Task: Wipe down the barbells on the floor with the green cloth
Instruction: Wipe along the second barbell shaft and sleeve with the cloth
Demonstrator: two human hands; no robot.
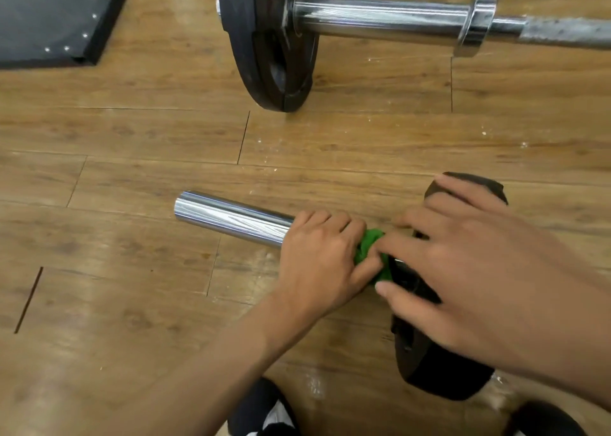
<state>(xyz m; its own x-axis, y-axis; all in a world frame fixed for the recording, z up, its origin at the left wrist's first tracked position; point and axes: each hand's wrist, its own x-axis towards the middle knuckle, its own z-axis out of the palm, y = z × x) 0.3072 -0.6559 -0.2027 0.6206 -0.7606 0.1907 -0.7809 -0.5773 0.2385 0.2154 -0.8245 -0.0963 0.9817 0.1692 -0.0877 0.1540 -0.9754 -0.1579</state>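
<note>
The green cloth [372, 247], lower centre, was clasped round the near barbell's sleeve [231, 217] by the left hand [317, 260]. The right hand [469, 260], fingers spread, was pressed flat on the adjoining black plate [439, 363]. Wiping was judged far from complete: the far barbell [396, 15], upper right, was untouched. A black mat [49, 12] was seen upper left, obstructing nothing.

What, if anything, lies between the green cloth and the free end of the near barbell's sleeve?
Nothing visible. The left hand holds the green cloth on the chrome sleeve, which runs bare to its free end. The black weight plate, under the right hand, bounds the cloth's other side.
</note>
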